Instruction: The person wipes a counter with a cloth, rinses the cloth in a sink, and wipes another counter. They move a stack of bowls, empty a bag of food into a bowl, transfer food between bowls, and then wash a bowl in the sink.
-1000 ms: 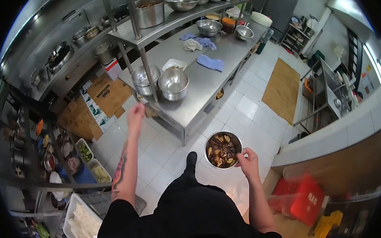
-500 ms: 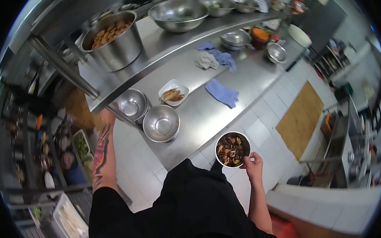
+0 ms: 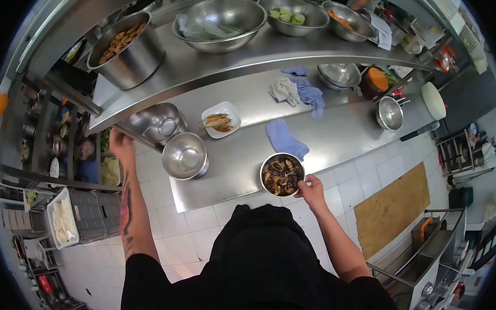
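Note:
My right hand (image 3: 311,189) grips the rim of a round steel container (image 3: 262,189), thumb at its edge. Sliced brown pieces in dark liquid (image 3: 282,174), which look like mushrooms, fill it. The container hangs over the front edge of the steel counter (image 3: 227,181), close to a folded blue cloth (image 3: 286,139). Stretched out to the left, my left hand (image 3: 122,146) is at the counter's left end, beside the shelf post and stacked steel bowls (image 3: 168,122); its fingers are partly hidden. Another steel bowl (image 3: 185,156) stands nearer, by a white dish (image 3: 221,107) of brown food.
The raised shelf (image 3: 221,64) carries a deep pot (image 3: 136,60) of brown pieces and several wide steel bowls. More cloths (image 3: 309,95) and an orange-lidded tub (image 3: 374,81) sit at the counter's back right. A brown mat (image 3: 394,209) lies on the tiled floor.
My view has swung towards the counter and shelf. The steel container, still in my right hand, is now over the counter's front edge. My left arm stays stretched out leftward, its hand now more visible.

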Available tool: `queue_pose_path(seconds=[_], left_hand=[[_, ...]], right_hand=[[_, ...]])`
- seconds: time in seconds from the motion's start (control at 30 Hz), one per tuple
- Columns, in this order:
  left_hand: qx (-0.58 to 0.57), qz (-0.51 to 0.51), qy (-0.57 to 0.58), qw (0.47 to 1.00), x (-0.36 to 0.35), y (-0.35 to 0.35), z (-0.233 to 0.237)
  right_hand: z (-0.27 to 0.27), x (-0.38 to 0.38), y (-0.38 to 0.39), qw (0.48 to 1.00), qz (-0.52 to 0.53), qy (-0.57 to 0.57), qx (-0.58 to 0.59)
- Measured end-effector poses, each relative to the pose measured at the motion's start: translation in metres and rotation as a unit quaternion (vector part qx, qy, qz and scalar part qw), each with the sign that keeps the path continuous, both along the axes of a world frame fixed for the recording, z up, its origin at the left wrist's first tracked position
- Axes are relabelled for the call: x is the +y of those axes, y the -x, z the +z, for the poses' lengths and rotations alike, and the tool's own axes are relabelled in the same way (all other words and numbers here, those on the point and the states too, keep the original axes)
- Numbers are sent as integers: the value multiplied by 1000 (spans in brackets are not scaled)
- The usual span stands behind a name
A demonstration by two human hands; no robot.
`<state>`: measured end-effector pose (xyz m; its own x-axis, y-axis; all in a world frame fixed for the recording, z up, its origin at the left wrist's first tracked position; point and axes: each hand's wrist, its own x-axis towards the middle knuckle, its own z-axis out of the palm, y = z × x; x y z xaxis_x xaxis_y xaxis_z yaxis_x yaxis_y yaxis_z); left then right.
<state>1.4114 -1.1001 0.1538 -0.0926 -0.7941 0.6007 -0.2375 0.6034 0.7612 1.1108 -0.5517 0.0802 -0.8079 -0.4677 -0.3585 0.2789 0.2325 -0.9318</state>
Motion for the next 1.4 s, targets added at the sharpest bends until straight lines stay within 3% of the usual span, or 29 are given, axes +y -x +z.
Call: queue_pose_path(seconds=[0.03,0.1,0.17,0.23,0.3,0.37,0.4,0.5,0.57,0.63,0.73,0.83,0.9,0.93,0.97,1.03,1.1,1.17,1.2,1.27,1.3,1.37,1.4], left_hand=[[49,40,-22,998,-7,-23,-20],[282,93,-215,930,45,-45,-7],[325,144,-306,883,89,-83,-15],[323,139,-329,876,115,-138,-65],[333,111,-368,861,178,-159,-76],[250,125,-462,842,225,-191,-120],[272,62,-472,836,253,-186,-124],[264,-73,-531,802,336,-107,-101],[202,-105,-593,772,363,-51,-83],[145,-143,-615,762,368,-2,-81],[88,-202,-610,761,359,67,-98],[46,-221,-617,754,343,104,-121],[26,-216,-633,743,341,112,-125],[-128,-147,-383,903,342,109,-126],[-267,-61,-89,958,342,110,-126],[-240,-63,-85,965,346,129,-62],[-165,-146,-208,953,355,165,-23],[-91,-273,-285,914,352,205,-15],[-89,-271,-281,916,348,221,-10],[7,-356,-552,754,339,240,1],[10,-354,-548,757,335,241,3],[101,-342,-601,715,328,239,-2],[127,-341,-598,714,327,233,-5]], right_hand=[[-4,-7,5,1000,2,4,-9],[-18,-21,9,1000,-2,4,-21],[-33,-36,24,999,-29,0,-22],[-32,-46,48,999,-30,-11,6],[-26,-52,67,997,-32,-34,68],[-14,-55,88,998,-57,-16,25],[-14,-51,99,998,-53,-14,28],[-15,-43,121,998,-21,-12,-65],[-15,-33,122,993,-23,-83,77],[-8,-32,125,991,-14,-96,91],[-2,-45,133,996,35,-40,-72],[-40,-54,160,995,43,6,-85],[-27,-50,160,999,36,-6,-28],[-17,-44,159,997,51,-23,47],[-6,-40,160,990,66,-39,122],[15,-38,165,989,77,-11,128],[35,-39,163,987,91,15,132],[56,-51,161,983,139,57,103],[60,-58,158,981,159,59,94],[79,-71,142,979,182,76,47],[86,-77,135,975,201,89,-5],[96,-85,121,974,222,49,11],[111,-88,108,949,195,34,244]])
